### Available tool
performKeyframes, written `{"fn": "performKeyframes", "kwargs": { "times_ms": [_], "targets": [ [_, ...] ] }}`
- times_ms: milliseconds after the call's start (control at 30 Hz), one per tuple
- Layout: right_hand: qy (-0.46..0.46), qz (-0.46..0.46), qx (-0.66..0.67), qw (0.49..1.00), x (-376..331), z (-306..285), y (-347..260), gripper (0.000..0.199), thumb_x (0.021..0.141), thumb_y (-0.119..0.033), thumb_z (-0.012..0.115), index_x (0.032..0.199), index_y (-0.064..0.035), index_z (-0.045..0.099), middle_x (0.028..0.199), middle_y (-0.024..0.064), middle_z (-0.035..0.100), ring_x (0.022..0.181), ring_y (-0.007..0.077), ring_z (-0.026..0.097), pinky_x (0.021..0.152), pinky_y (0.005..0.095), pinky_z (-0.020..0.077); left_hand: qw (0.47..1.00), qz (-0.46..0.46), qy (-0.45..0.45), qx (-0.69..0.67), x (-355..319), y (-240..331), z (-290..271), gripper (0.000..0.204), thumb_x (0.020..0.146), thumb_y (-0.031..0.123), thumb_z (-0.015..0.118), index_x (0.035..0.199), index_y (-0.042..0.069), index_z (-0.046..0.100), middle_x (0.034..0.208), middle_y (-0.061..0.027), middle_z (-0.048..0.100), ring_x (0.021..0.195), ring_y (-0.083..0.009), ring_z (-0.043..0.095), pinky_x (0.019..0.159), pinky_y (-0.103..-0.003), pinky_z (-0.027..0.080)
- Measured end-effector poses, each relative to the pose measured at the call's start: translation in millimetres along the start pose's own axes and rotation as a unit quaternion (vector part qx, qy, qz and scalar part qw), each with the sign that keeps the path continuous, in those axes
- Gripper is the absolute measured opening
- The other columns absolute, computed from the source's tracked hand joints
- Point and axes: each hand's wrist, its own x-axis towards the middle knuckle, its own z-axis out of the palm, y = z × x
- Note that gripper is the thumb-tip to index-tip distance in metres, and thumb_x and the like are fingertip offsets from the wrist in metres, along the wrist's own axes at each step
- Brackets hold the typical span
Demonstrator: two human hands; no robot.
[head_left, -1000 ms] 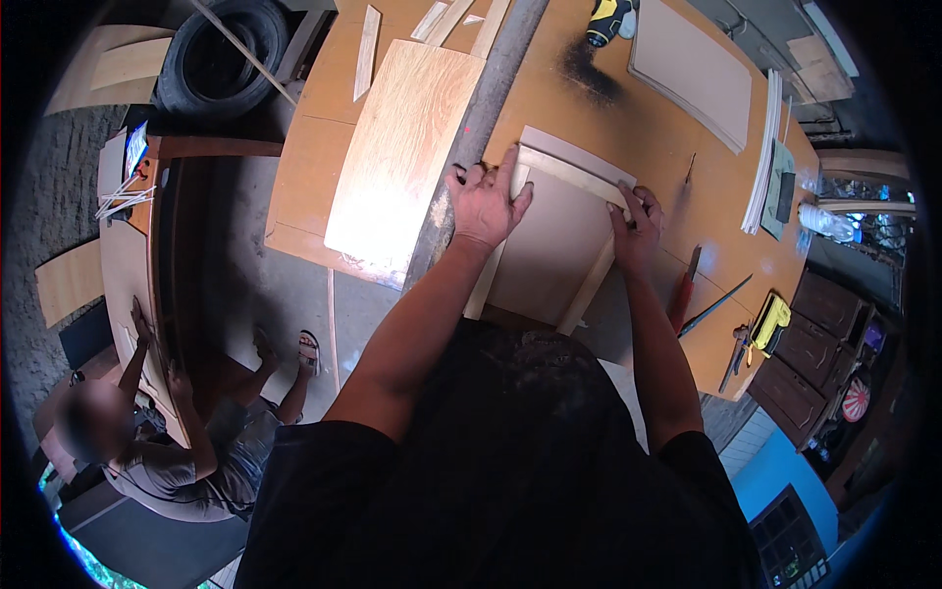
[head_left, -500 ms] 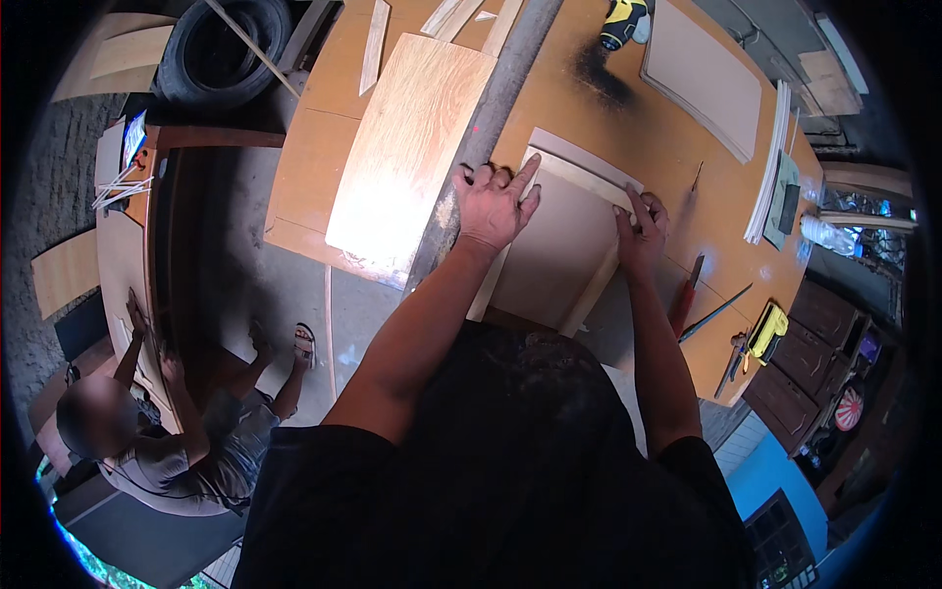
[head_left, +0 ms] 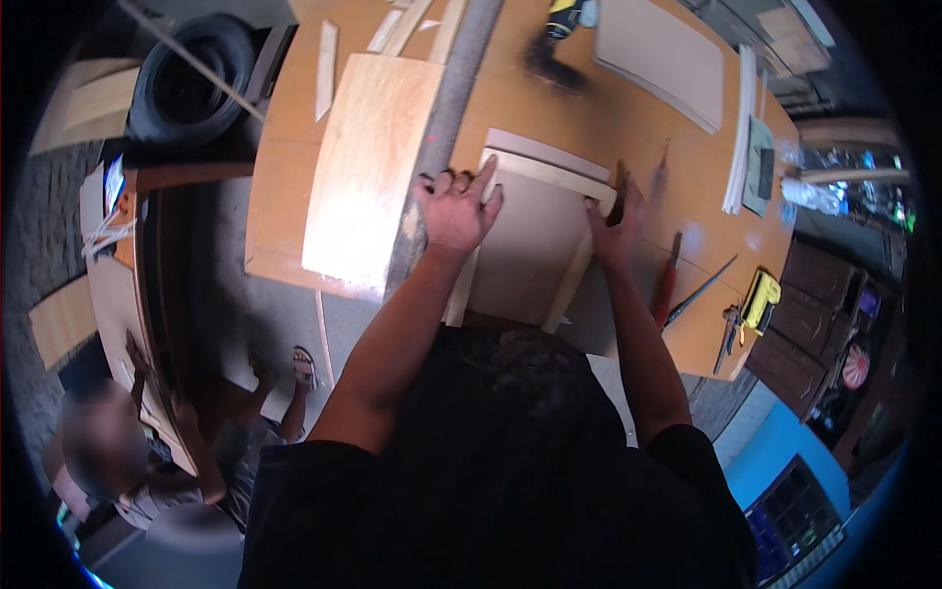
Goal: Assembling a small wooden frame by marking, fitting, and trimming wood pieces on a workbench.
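Observation:
A wooden frame point(head_left: 551, 178) of pale strips with a flat brownish panel point(head_left: 530, 245) inside lies at the table's near edge, against my body. My left hand point(head_left: 456, 214) rests at its far left corner, index finger stretched along the strip and thumb spread over the panel. The other left fingers bend over beside a long grey bar point(head_left: 444, 133). At the far right corner my right hand point(head_left: 618, 228) grips the frame, thumb on the inner side and fingers outside. A thin board edge point(head_left: 545, 152) shows just beyond the frame.
On the orange-brown table lie a wood-grain board point(head_left: 368, 167), stacked panels point(head_left: 662, 64), a yellow-black power tool point(head_left: 561, 22), a red-handled chisel-like tool point(head_left: 667, 280), a dark pointed tool point(head_left: 702, 288) and a yellow tool point(head_left: 760, 299). A co-worker point(head_left: 157, 461) sits at lower left.
The whole view has shifted, so the table appears farther left. Both hands keep their places at the frame's corners; my right fingers look straighter than before.

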Motion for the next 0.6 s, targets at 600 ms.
{"fn": "performKeyframes", "kwargs": {
  "times_ms": [600],
  "targets": [
    [0.014,0.135,-0.04,0.99,-30,8,-16,0.051,0.074,-0.037,0.079,0.117,-0.0125,0.067,0.108,0.007,0.066,0.106,0.0299,0.056,0.094,0.0515,0.0374,0.997,0.032,-0.057,0.045,-1,-10,-3,0.052,0.09,0.048,0.061,0.135,0.021,0.062,0.092,-0.0018,0.071,0.09,-0.0199,0.059,0.097,-0.05,0.027]
  ]
}}
